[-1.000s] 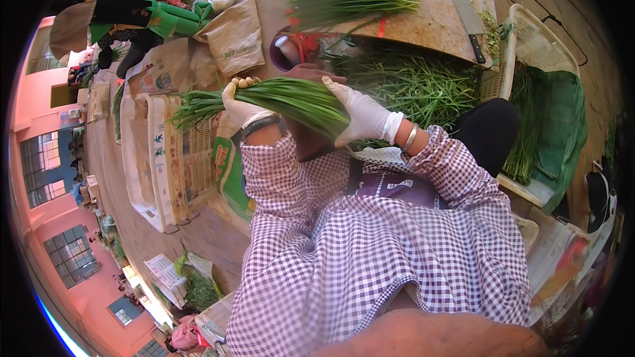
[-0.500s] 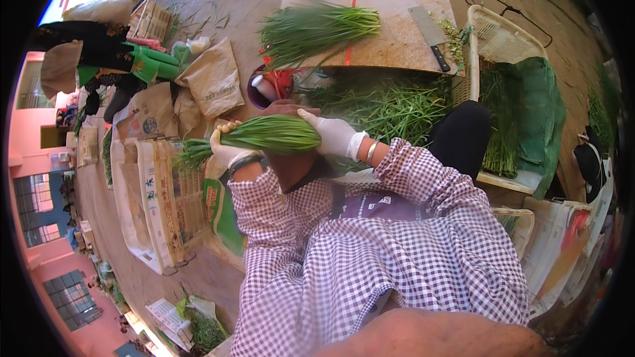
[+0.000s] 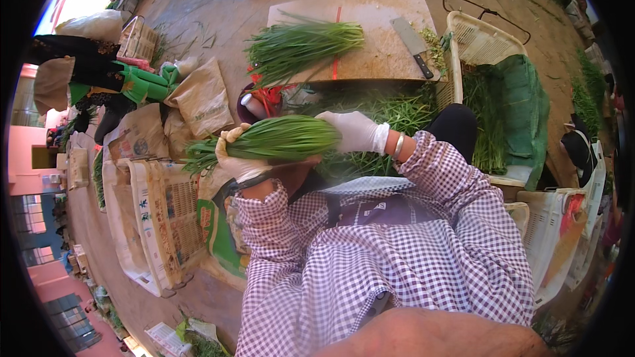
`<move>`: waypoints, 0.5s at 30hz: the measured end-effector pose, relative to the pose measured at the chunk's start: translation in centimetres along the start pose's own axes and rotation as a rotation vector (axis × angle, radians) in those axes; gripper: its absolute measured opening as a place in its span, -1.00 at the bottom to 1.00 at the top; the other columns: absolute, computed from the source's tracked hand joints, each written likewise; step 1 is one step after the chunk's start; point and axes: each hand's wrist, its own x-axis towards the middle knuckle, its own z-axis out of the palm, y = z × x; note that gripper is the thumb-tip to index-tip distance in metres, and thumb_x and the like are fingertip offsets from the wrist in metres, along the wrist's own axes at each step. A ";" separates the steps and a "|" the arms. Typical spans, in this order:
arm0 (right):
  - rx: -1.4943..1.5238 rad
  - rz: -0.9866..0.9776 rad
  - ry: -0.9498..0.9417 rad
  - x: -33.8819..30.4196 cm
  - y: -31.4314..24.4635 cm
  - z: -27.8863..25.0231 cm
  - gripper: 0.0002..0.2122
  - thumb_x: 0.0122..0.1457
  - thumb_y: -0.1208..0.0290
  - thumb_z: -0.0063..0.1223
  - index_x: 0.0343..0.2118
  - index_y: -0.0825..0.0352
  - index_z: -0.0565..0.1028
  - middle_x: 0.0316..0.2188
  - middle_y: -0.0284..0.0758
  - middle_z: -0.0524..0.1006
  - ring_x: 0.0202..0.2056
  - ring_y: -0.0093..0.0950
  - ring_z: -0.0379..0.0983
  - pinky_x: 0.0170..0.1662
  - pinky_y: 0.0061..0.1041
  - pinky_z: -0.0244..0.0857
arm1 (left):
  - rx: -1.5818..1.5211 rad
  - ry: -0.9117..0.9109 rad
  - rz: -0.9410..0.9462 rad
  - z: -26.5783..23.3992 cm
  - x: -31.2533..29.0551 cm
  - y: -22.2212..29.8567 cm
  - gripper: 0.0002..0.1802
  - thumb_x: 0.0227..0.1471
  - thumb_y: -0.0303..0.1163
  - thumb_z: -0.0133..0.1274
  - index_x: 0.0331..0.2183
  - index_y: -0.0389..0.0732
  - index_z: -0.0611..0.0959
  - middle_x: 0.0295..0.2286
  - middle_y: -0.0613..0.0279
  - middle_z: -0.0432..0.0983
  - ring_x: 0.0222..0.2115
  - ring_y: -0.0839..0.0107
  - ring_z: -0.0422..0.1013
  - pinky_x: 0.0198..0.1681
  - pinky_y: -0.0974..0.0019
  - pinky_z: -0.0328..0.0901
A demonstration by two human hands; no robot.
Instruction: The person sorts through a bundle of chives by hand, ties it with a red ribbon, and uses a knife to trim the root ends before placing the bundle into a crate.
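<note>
My gloved left hand point(image 3: 239, 161) is wrapped around a bundle of long green leaves point(image 3: 286, 137), its loose tips poking out past that hand. My right hand point(image 3: 358, 132) touches the bundle's other end; its fingers are hidden, so I cannot tell whether they close. Beyond my hands, a cleaver point(image 3: 409, 36) lies on the counter point(image 3: 374, 63).

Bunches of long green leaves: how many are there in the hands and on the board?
2: the held bunch, between left hand and right hand, and the other bunch, on the board. Overlapping leaves could hide more.
</note>
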 end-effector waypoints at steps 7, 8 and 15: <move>-0.324 0.116 0.049 -3.2 -0.3 -4.6 -0.32 -0.14 0.47 0.22 0.14 0.22 0.25 -0.21 -0.10 0.53 -0.30 -0.14 0.53 -0.29 -0.27 0.43 | 0.004 0.089 -0.111 0.0 -0.4 -2.8 -0.91 0.01 -0.40 0.01 -0.47 -0.17 0.47 -0.58 0.39 0.40 -0.44 0.42 0.42 0.02 0.20 0.26; -0.439 0.109 0.031 -3.9 -1.4 -6.4 -0.31 -0.18 0.53 0.21 0.14 0.23 0.27 -0.23 -0.10 0.53 -0.33 -0.17 0.54 -0.34 -0.29 0.43 | -0.028 0.100 -0.107 -0.2 0.0 -2.5 -0.90 0.01 -0.38 0.02 -0.47 -0.17 0.48 -0.59 0.40 0.39 -0.45 0.43 0.42 0.00 0.21 0.27; -0.998 0.101 0.166 -8.3 -0.4 -15.3 -0.74 0.05 0.57 -0.03 -0.15 0.28 0.41 -0.50 -0.19 0.50 -0.49 -0.26 0.53 -0.46 -0.36 0.42 | 0.104 -0.207 -0.020 -3.5 3.3 2.9 -0.89 0.09 -0.42 0.04 -0.31 -0.22 0.56 -0.47 0.33 0.52 -0.41 0.49 0.44 -0.11 0.32 0.35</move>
